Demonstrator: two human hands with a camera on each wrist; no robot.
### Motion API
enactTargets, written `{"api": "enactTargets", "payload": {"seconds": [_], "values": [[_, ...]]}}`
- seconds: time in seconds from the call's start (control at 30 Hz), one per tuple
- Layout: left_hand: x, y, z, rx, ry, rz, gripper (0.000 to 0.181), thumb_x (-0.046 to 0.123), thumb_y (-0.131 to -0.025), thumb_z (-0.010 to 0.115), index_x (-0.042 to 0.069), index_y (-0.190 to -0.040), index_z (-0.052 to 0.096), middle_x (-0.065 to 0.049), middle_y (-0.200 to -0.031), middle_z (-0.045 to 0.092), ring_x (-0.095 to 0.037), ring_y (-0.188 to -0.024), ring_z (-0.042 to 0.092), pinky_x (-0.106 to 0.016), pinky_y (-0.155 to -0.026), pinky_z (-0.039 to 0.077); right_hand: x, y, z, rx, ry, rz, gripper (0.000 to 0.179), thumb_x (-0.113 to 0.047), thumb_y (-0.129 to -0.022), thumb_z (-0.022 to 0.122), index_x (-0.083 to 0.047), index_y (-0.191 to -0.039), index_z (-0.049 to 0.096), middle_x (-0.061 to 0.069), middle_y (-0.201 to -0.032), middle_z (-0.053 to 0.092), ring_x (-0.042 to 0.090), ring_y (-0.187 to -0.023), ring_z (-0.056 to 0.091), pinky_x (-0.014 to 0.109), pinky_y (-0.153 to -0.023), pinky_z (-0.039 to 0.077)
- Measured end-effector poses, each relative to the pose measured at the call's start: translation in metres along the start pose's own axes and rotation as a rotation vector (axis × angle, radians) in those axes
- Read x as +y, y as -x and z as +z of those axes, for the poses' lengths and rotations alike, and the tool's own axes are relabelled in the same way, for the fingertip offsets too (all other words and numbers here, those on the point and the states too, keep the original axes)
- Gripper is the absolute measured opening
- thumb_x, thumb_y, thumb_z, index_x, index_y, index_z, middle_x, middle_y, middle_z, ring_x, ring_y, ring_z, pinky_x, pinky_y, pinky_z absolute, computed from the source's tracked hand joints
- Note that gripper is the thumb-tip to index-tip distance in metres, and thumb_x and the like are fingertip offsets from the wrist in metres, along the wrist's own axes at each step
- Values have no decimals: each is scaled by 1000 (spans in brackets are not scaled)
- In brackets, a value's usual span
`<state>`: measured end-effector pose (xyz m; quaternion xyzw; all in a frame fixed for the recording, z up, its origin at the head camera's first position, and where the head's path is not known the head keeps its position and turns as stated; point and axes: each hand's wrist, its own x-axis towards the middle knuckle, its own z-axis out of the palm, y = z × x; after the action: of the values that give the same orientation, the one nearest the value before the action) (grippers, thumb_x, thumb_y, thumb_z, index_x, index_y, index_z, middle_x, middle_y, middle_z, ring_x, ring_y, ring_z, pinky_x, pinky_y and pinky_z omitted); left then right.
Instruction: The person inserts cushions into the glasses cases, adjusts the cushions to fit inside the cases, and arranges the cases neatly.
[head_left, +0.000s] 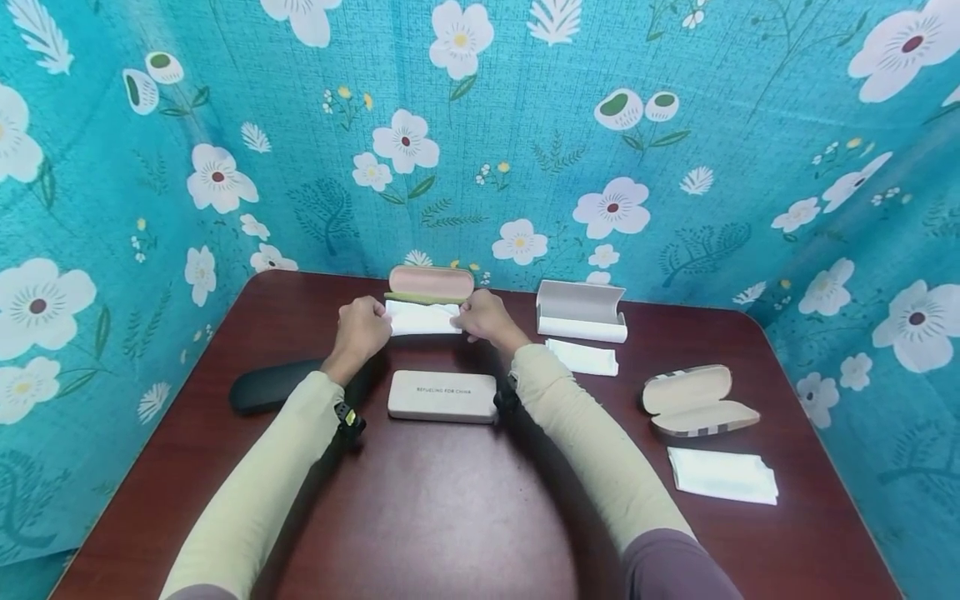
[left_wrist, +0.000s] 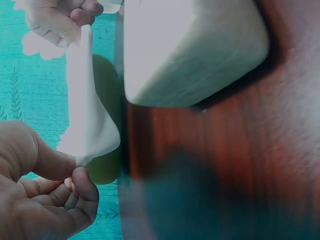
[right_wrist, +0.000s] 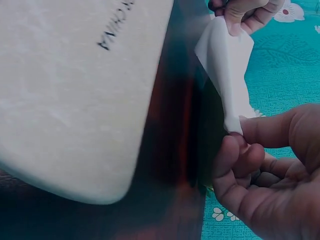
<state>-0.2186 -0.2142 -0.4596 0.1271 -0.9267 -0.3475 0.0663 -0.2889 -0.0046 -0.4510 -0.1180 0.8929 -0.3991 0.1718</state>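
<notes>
Stretching a white cloth left to right, the left hand pinches one end in its fingers, the right hand the other. Just beyond, long axis parallel, sits an open case on the worktop.

Cloth: white, folded, spanned between left hand and right hand, each pinching one end. Case: pink-lined, green-edged, open, partly hidden behind cloth.

White cloth, cream case, black case, reddish-brown table, teal curtain patterned with white flowers
</notes>
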Motion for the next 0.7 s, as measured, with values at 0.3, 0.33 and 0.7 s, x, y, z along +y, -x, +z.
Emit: {"api": "enactTargets", "payload": {"seconds": [0.3, 0.33, 0.7], "values": [[4, -15, -6, 28, 22, 5, 18, 8, -98, 58, -6, -107, 65, -25, -105, 69, -37, -90, 66, -50, -83, 59, -5, -12, -7, 1, -96, -8, 45, -10, -92, 71, -14, -55, 44, -4, -58, 48, 12, -55, 58, 34, -66, 61], [4, -16, -6, 26, 26, 9, 19, 8, -99, 57, -6, -108, 65, -25, -105, 69, -36, -90, 66, -49, -82, 59, -5, -14, -8, 4, -105, -10, 45, -10, -92, 71, -14, -55, 44, -3, -58, 48, 12, -54, 57, 34, -66, 61], [7, -36, -7, 4, 1, -5, 19, 10, -100, 56, -5, -106, 66, -22, -101, 68, -34, -87, 64, -41, -72, 56, -4, -32, -15, -2, -173, 22, 44, -12, -93, 71, -13, -58, 45, 1, -68, 56, 13, -58, 57, 34, -67, 60]]}}
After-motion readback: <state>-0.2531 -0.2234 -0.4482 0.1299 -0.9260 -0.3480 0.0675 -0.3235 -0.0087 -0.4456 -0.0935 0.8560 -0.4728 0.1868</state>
